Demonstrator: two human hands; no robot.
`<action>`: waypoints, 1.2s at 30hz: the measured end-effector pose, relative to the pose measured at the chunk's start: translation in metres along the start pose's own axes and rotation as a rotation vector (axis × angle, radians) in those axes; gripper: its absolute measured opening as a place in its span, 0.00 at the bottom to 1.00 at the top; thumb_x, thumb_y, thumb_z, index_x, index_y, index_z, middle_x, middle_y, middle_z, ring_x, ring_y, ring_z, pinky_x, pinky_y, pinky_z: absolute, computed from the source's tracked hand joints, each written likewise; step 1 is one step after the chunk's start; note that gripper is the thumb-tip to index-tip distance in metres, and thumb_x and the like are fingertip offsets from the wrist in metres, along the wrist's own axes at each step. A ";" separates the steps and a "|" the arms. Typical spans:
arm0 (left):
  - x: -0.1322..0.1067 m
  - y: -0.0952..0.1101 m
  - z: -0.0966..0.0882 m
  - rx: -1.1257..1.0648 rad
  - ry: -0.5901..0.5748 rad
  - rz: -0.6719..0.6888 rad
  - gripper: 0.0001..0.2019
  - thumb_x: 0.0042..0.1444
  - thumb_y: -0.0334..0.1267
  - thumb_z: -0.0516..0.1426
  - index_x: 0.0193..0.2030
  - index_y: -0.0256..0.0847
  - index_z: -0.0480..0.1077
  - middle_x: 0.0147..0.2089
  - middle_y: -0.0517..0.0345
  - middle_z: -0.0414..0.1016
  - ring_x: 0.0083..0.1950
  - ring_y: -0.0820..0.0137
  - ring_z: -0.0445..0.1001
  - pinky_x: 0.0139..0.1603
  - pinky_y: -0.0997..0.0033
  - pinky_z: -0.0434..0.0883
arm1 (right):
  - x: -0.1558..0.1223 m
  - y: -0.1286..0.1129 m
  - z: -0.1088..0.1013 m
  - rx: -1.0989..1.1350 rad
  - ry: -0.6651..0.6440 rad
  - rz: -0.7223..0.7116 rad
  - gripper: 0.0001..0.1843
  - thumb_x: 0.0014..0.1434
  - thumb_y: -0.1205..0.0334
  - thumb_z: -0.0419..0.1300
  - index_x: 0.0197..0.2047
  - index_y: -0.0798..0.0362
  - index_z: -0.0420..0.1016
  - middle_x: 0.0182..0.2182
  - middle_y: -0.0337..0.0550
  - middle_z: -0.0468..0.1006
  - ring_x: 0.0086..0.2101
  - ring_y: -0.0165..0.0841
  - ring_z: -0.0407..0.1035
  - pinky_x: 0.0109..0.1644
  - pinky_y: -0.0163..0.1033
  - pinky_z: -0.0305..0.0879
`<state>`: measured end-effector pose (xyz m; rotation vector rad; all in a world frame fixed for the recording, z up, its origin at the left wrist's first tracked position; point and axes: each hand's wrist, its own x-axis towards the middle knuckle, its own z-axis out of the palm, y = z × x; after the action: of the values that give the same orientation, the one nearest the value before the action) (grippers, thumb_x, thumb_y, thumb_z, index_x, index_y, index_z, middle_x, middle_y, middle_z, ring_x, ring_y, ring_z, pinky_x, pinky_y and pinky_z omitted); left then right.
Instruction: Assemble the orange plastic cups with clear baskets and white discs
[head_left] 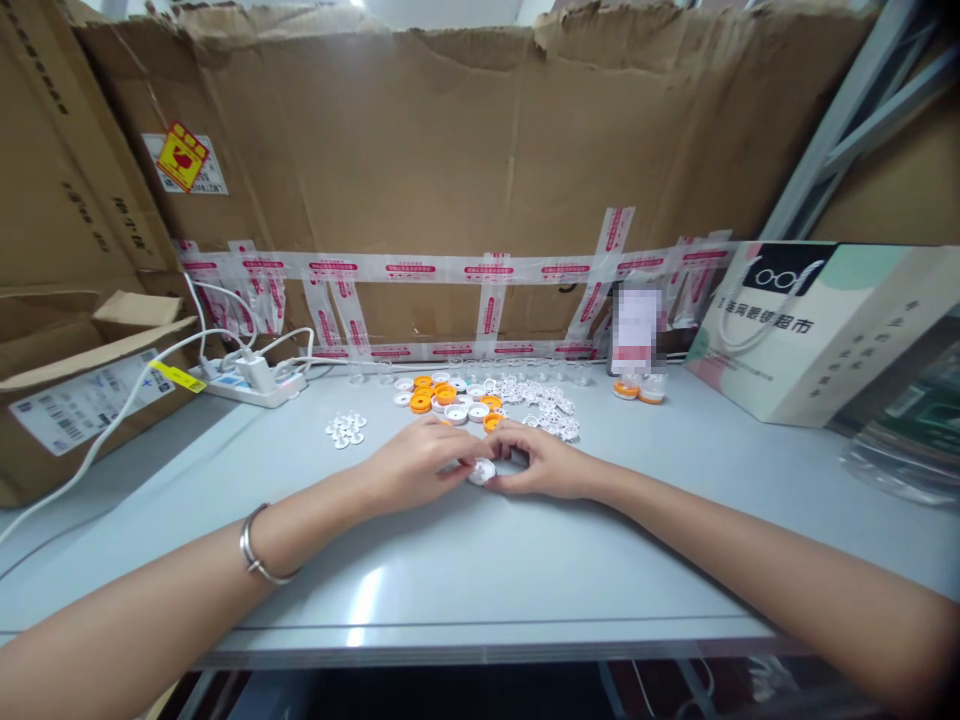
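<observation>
Between my two hands is a small round white plastic part (482, 471), held just above the grey tabletop. My left hand (421, 462) pinches it from the left, and my right hand (541, 460) grips its other side with thumb and curled fingers. Just behind my hands lies a group of orange and white round caps (455, 413). To the right of these spreads a heap of small white openwork pieces (551, 405). A small cluster of white pegged parts (346, 430) rests left of my left hand.
At the back right, a phone with a blurred screen (636, 325) leans above orange-and-white assembled pieces (639, 390). A paper bag (810, 340) and a clear plastic container (911, 430) stand right. On the left are a power strip (259, 385) with cables and an open cardboard box (90, 400).
</observation>
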<state>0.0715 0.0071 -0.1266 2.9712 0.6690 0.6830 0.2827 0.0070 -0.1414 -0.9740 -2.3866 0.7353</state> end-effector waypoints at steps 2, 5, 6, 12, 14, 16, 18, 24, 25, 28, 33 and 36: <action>0.000 -0.001 0.007 0.056 0.002 0.020 0.09 0.57 0.31 0.51 0.43 0.41 0.69 0.34 0.59 0.75 0.36 0.72 0.72 0.41 0.71 0.61 | 0.000 0.001 0.000 -0.008 0.001 -0.010 0.10 0.48 0.59 0.62 0.36 0.52 0.73 0.30 0.38 0.67 0.32 0.29 0.60 0.36 0.33 0.58; -0.001 -0.003 0.010 0.116 0.016 0.050 0.08 0.59 0.32 0.50 0.42 0.39 0.68 0.35 0.58 0.75 0.37 0.72 0.72 0.41 0.71 0.60 | 0.002 0.003 0.000 0.012 -0.011 -0.015 0.12 0.48 0.59 0.62 0.38 0.52 0.73 0.30 0.38 0.68 0.33 0.29 0.61 0.37 0.33 0.58; -0.001 -0.003 0.009 0.136 0.017 0.064 0.08 0.59 0.32 0.49 0.41 0.39 0.68 0.34 0.57 0.75 0.37 0.72 0.71 0.41 0.71 0.60 | 0.002 0.004 0.000 0.023 -0.017 -0.015 0.13 0.48 0.60 0.62 0.39 0.52 0.73 0.31 0.38 0.68 0.33 0.29 0.61 0.38 0.33 0.59; -0.002 -0.004 0.004 0.217 -0.021 0.119 0.11 0.62 0.32 0.46 0.35 0.37 0.69 0.30 0.56 0.74 0.34 0.72 0.71 0.40 0.71 0.61 | 0.001 0.004 -0.001 0.013 -0.026 -0.003 0.16 0.49 0.59 0.62 0.43 0.51 0.73 0.32 0.39 0.69 0.34 0.30 0.61 0.39 0.34 0.60; -0.003 -0.006 0.001 0.199 -0.020 0.114 0.12 0.62 0.33 0.46 0.36 0.38 0.70 0.31 0.56 0.74 0.35 0.72 0.71 0.41 0.71 0.61 | 0.000 0.002 -0.001 0.015 -0.028 -0.005 0.16 0.49 0.59 0.62 0.43 0.51 0.73 0.32 0.39 0.70 0.34 0.30 0.61 0.40 0.34 0.60; -0.004 -0.008 -0.003 0.167 -0.024 0.108 0.12 0.62 0.32 0.46 0.37 0.39 0.71 0.33 0.55 0.75 0.37 0.72 0.72 0.41 0.71 0.61 | 0.000 0.001 -0.002 0.015 -0.031 -0.006 0.16 0.49 0.59 0.62 0.43 0.51 0.73 0.33 0.40 0.70 0.34 0.30 0.62 0.40 0.35 0.60; -0.005 -0.010 -0.006 0.140 -0.043 0.112 0.12 0.61 0.32 0.47 0.39 0.40 0.72 0.36 0.54 0.75 0.38 0.71 0.71 0.40 0.71 0.62 | 0.000 0.001 -0.002 0.017 -0.031 -0.010 0.16 0.49 0.58 0.62 0.43 0.51 0.73 0.34 0.40 0.70 0.35 0.30 0.62 0.40 0.35 0.60; -0.006 -0.010 -0.012 0.143 -0.128 0.125 0.13 0.61 0.35 0.48 0.43 0.43 0.74 0.32 0.54 0.72 0.35 0.71 0.69 0.35 0.72 0.62 | 0.001 0.001 -0.003 0.034 -0.050 -0.004 0.16 0.49 0.58 0.62 0.43 0.51 0.73 0.34 0.40 0.70 0.35 0.31 0.61 0.41 0.36 0.61; -0.007 -0.009 -0.012 0.142 -0.146 0.126 0.13 0.61 0.35 0.48 0.44 0.44 0.73 0.31 0.54 0.72 0.34 0.71 0.68 0.34 0.72 0.62 | 0.001 0.001 -0.003 0.037 -0.050 -0.001 0.16 0.49 0.58 0.62 0.43 0.51 0.72 0.34 0.40 0.70 0.35 0.31 0.61 0.41 0.36 0.61; -0.007 -0.008 -0.010 0.126 -0.177 0.131 0.13 0.60 0.34 0.49 0.46 0.47 0.73 0.31 0.55 0.71 0.33 0.72 0.68 0.34 0.73 0.62 | 0.001 0.002 -0.003 0.044 -0.048 0.008 0.17 0.49 0.56 0.62 0.43 0.51 0.73 0.35 0.41 0.71 0.35 0.31 0.61 0.41 0.36 0.61; -0.005 -0.015 -0.025 -0.019 -0.123 0.031 0.12 0.60 0.35 0.50 0.42 0.42 0.74 0.33 0.54 0.73 0.35 0.72 0.69 0.36 0.74 0.64 | 0.000 0.002 -0.003 0.046 -0.055 0.008 0.17 0.50 0.57 0.62 0.44 0.51 0.72 0.36 0.41 0.71 0.36 0.31 0.62 0.41 0.36 0.61; -0.004 -0.026 -0.044 -0.037 -0.040 -0.140 0.12 0.59 0.38 0.50 0.38 0.40 0.74 0.35 0.54 0.74 0.36 0.72 0.70 0.38 0.74 0.64 | 0.000 0.002 -0.003 0.037 -0.053 0.021 0.17 0.50 0.57 0.62 0.44 0.51 0.72 0.36 0.41 0.71 0.36 0.31 0.63 0.42 0.37 0.61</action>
<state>0.0389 0.0260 -0.0916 2.8625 0.8414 0.6168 0.2852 0.0090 -0.1403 -0.9778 -2.4030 0.8198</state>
